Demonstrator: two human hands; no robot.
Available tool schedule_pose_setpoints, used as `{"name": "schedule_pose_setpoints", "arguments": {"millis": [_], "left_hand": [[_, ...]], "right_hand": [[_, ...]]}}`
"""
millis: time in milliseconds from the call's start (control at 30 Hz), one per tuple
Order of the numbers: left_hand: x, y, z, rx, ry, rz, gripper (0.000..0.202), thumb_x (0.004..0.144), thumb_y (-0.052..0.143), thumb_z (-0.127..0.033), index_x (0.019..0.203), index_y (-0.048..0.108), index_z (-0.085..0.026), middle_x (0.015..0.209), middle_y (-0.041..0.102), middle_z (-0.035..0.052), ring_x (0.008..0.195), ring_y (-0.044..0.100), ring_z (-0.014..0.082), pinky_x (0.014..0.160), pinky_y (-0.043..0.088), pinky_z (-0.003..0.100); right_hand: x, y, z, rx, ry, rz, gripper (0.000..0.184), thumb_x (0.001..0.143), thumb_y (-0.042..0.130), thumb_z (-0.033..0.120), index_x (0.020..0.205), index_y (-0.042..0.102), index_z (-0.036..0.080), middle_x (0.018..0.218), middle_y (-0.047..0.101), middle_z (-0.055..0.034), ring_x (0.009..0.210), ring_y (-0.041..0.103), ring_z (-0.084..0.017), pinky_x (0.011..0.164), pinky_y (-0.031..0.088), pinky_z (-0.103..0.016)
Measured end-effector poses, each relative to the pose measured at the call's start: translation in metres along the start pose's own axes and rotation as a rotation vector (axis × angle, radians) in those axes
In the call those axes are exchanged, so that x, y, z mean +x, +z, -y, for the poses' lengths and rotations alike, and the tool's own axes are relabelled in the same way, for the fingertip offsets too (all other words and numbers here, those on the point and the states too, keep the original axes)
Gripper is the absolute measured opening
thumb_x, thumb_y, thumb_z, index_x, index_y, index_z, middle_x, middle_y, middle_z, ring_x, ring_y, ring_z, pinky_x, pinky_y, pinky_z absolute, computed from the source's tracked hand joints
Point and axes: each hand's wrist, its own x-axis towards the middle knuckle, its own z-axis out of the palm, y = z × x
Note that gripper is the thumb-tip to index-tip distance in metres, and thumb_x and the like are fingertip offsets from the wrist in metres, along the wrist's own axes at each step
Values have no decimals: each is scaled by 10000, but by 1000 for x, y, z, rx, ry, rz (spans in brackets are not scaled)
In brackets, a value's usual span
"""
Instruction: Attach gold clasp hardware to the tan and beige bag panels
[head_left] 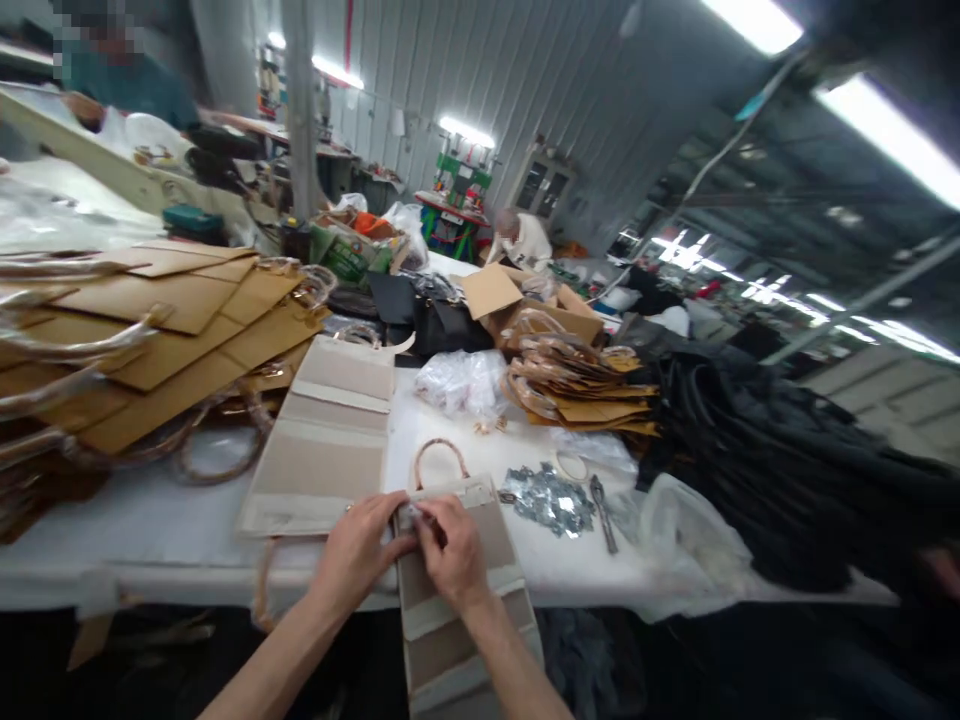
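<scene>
Beige canvas bag [466,640] rim pinched by L hand [358,552], R hand [450,552].

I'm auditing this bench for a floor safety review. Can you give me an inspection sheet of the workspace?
Surface: white-covered work table.
Job's things: beige canvas bag with a looped handle; a similar flat canvas piece lies beside it.
Grips: left hand and right hand both pinch the bag's top edge.
Clutter: stacked tan bag panels and, clear plastic bag, loose metal pieces, metal hand tool, black fabric pile.
Cables: nothing seen on the table.
Surroundings: corrugated metal wall, cardboard box, co-worker bending at the far end.
</scene>
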Motion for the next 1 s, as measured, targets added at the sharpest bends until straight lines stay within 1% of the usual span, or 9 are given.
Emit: {"name": "schedule_pose_setpoints", "arguments": {"millis": [100,200,300,367,467,533,633,767,1000], "left_hand": [[5,6,12,3,19,9,474,824,769,-445,1242,683,-237,1187,774,97,1089,730,303,971,569,427],[9,8,19,26,28,34,499,844,722,-530,1246,688,-237,1201,775,99,1083,735,305,980,570,430],[10,8,22,56,45,42,526,859,675,-589,1256,691,-246,1214,774,97,1090,734,301,1011,560,424],[10,8,22,82,42,36,552,858,653,-625,1264,693,-253,1212,776,94,1091,734,304,1018,558,428],[11,9,23,105,43,22,569,856,633,-654,1263,699,-262,1195,783,86,1060,744,299,1003,567,413],[11,9,24,109,49,14,572,856,622,-670,1250,707,-263,1181,788,81,1039,752,295,993,574,401],[12,8,25,108,71,24,584,855,616,-693,1240,709,-263,1170,791,76,1029,757,290,976,585,382],[12,8,25,121,92,16,614,869,583,-724,1256,698,-262,1167,790,75,1030,760,286,962,593,377],[12,8,22,147,105,-6,644,879,527,-773,1234,700,-264,1152,791,73,1021,761,294,979,592,407]], "right_hand": [[-7,-12,2,93,49,-65,244,983,618,242,1215,691,258,1036,685,-56,930,651,-199,820,553,-309],[-15,-34,-12,172,177,-221,224,990,624,339,1175,707,243,993,679,-51,791,634,-167,697,536,-277],[-22,-69,-46,251,385,-469,333,987,606,463,1188,699,213,853,660,-24,639,574,-140,586,488,-254],[-25,-98,-75,228,495,-649,431,957,608,529,1203,691,184,752,636,-5,611,557,-151,572,478,-260],[-31,-141,-115,36,551,-815,516,910,579,583,1157,708,149,826,698,-61,697,616,-199,648,522,-311],[-38,-162,-132,-82,551,-852,521,877,579,582,1115,722,142,954,734,-115,819,659,-240,753,546,-355],[-52,-177,-144,-160,548,-880,492,833,611,547,1091,728,145,1070,721,-153,944,658,-273,848,540,-393],[-67,-177,-149,-283,509,-893,448,855,591,498,1120,715,158,1138,669,-161,999,631,-270,898,540,-407],[-68,-173,-157,-458,434,-761,370,963,464,378,1189,679,177,1217,641,-162,1141,600,-279,976,534,-441]]}}
